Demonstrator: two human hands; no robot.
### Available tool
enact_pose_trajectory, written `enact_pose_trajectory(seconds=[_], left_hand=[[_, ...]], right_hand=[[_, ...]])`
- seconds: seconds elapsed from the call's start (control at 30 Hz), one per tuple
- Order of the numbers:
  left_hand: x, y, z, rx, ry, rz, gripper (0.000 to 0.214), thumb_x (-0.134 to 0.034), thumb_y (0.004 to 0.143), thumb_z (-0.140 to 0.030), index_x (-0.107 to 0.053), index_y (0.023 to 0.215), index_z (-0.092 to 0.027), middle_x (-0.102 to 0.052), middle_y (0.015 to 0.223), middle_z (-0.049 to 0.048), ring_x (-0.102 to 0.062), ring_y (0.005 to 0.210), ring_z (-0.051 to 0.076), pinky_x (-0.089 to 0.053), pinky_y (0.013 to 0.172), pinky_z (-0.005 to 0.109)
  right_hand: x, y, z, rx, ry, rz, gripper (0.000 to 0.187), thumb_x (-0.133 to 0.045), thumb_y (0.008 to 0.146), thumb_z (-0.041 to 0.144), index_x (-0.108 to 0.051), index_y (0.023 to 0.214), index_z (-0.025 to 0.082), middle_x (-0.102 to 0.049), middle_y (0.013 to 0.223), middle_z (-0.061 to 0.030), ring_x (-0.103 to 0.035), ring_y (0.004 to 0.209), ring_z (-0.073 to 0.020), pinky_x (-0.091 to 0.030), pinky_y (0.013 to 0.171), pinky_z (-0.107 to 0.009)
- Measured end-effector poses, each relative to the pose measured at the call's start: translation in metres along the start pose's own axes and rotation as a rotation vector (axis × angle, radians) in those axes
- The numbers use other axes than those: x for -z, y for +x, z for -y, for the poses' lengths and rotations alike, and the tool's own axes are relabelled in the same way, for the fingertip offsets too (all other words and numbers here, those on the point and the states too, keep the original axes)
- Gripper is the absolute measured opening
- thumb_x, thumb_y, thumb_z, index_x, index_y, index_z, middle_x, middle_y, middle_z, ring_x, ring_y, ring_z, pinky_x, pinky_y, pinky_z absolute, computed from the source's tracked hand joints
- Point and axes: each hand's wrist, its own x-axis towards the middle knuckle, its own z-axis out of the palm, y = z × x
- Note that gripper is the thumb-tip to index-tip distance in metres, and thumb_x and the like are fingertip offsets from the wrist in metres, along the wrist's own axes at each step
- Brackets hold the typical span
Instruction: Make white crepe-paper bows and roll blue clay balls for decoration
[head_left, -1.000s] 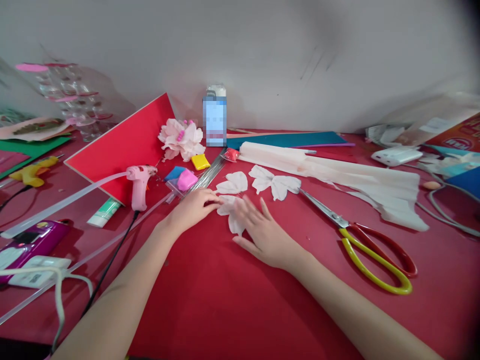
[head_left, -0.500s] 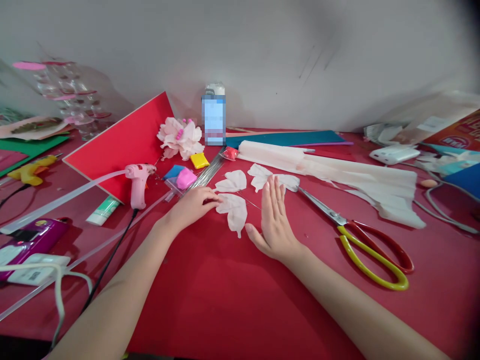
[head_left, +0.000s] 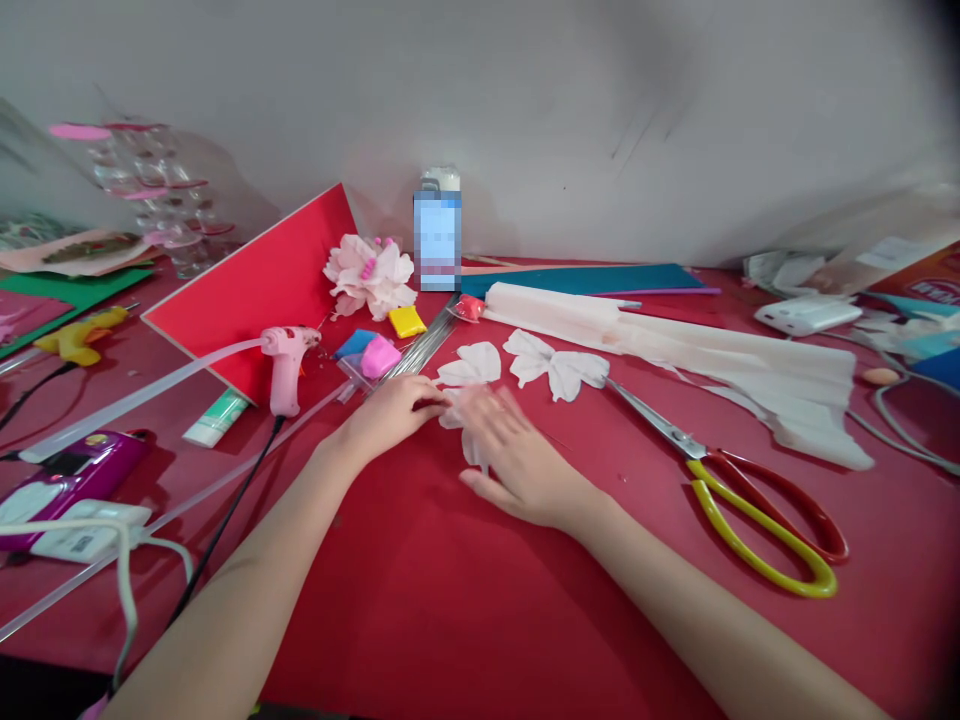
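Observation:
My left hand (head_left: 394, 412) rests on the red table with its fingers pinched at the left edge of a white crepe paper petal piece (head_left: 474, 450). Over that same piece lies my right hand (head_left: 525, 465), fingers stretched out and slightly blurred, covering most of it. Just beyond sits another white petal piece (head_left: 471, 365). To its right is a pair of joined white petals (head_left: 564, 370), close to the tip of the scissors (head_left: 690, 445) with red and yellow handles.
A pink glue gun (head_left: 285, 370) stands at the left before a leaning red board (head_left: 255, 290). Behind are a pale pink paper flower (head_left: 369, 278), a bundle of wires (head_left: 421, 345) and a propped phone (head_left: 438, 240). Crepe paper (head_left: 750, 370) stretches across the right side.
My right hand has moved left, from beside the petal piece to over it. My left hand stays at the petal's edge. The whole view has shifted slightly.

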Motion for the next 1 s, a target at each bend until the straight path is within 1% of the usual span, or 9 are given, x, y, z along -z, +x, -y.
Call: enact_pose_trajectory(seconds=[0.07,0.13,0.3,0.43,0.57,0.7,0.8,0.9,1.0], left_hand=[[0.000,0.000,0.001,0.005,-0.010,-0.002,0.015,-0.057,0.084,-0.023,-0.071,0.092,-0.022,-0.070,0.095,0.0037,-0.063,0.090,0.018,-0.049,0.083,0.032],[0.000,0.000,0.002,-0.004,-0.015,-0.006,0.015,-0.058,0.084,-0.023,-0.071,0.092,-0.021,-0.070,0.095,0.0040,-0.063,0.090,0.018,-0.049,0.083,0.033],[0.004,0.000,0.000,-0.042,0.038,-0.008,0.021,-0.053,0.084,-0.018,-0.072,0.091,-0.023,-0.067,0.094,0.0035,-0.060,0.093,0.018,-0.048,0.086,0.035],[0.006,-0.001,-0.001,-0.048,0.050,0.012,0.034,-0.043,0.082,-0.007,-0.072,0.092,-0.023,-0.065,0.096,0.0037,-0.058,0.095,0.017,-0.048,0.088,0.034],[0.006,-0.002,-0.001,-0.053,0.061,0.013,0.040,-0.040,0.077,0.000,-0.071,0.091,-0.021,-0.064,0.095,0.0042,-0.057,0.094,0.017,-0.048,0.087,0.033],[0.005,-0.002,-0.002,-0.044,0.059,0.011,0.038,-0.041,0.077,-0.001,-0.071,0.089,-0.020,-0.064,0.093,0.0038,-0.058,0.092,0.017,-0.048,0.086,0.033],[0.005,-0.002,-0.002,-0.043,0.055,-0.006,0.036,-0.043,0.079,-0.003,-0.071,0.090,-0.020,-0.064,0.094,0.0040,-0.058,0.094,0.017,-0.048,0.087,0.033],[0.005,-0.002,-0.001,-0.063,0.058,0.001,0.035,-0.043,0.079,-0.003,-0.071,0.090,-0.020,-0.065,0.093,0.0042,-0.058,0.093,0.017,-0.048,0.087,0.033],[0.005,-0.002,-0.001,-0.042,0.068,-0.007,0.035,-0.043,0.079,-0.003,-0.071,0.093,-0.021,-0.065,0.095,0.0044,-0.058,0.094,0.017,-0.048,0.087,0.033]], right_hand=[[0.000,0.001,0.001,0.034,0.002,0.038,0.066,-0.031,0.094,0.045,-0.015,0.147,0.010,-0.022,0.152,-0.0133,-0.010,0.142,-0.0250,-0.010,0.115,-0.051],[0.000,0.001,0.002,0.027,-0.002,0.047,0.064,-0.032,0.093,0.044,-0.019,0.146,0.010,-0.022,0.152,-0.0128,-0.011,0.142,-0.0258,-0.008,0.114,-0.052],[0.001,0.001,0.003,0.009,0.005,0.033,0.070,-0.035,0.091,0.046,-0.015,0.147,0.010,-0.019,0.152,-0.0131,-0.007,0.142,-0.0271,-0.007,0.114,-0.055],[0.000,0.005,0.006,0.068,0.031,0.054,0.069,-0.035,0.092,0.047,-0.017,0.146,0.008,-0.020,0.152,-0.0136,-0.007,0.142,-0.0244,-0.009,0.115,-0.050],[-0.002,0.006,0.009,0.096,0.046,0.065,0.069,-0.034,0.093,0.047,-0.018,0.146,0.007,-0.021,0.152,-0.0136,-0.006,0.142,-0.0237,-0.011,0.115,-0.048],[-0.002,0.004,0.011,0.044,0.022,0.001,0.069,-0.032,0.093,0.046,-0.015,0.146,0.006,-0.017,0.153,-0.0149,-0.003,0.142,-0.0248,-0.010,0.115,-0.051],[-0.001,0.004,0.011,0.043,0.015,0.025,0.066,-0.030,0.094,0.047,-0.019,0.146,0.007,-0.023,0.151,-0.0142,-0.007,0.142,-0.0241,-0.010,0.115,-0.051],[-0.001,0.005,0.011,-0.004,0.003,0.007,0.066,-0.029,0.094,0.047,-0.021,0.145,0.007,-0.026,0.150,-0.0147,-0.010,0.142,-0.0248,-0.011,0.115,-0.051],[-0.001,0.006,0.010,0.014,0.007,0.025,0.065,-0.030,0.094,0.048,-0.025,0.145,0.008,-0.028,0.150,-0.0140,-0.014,0.142,-0.0249,-0.011,0.115,-0.050]])
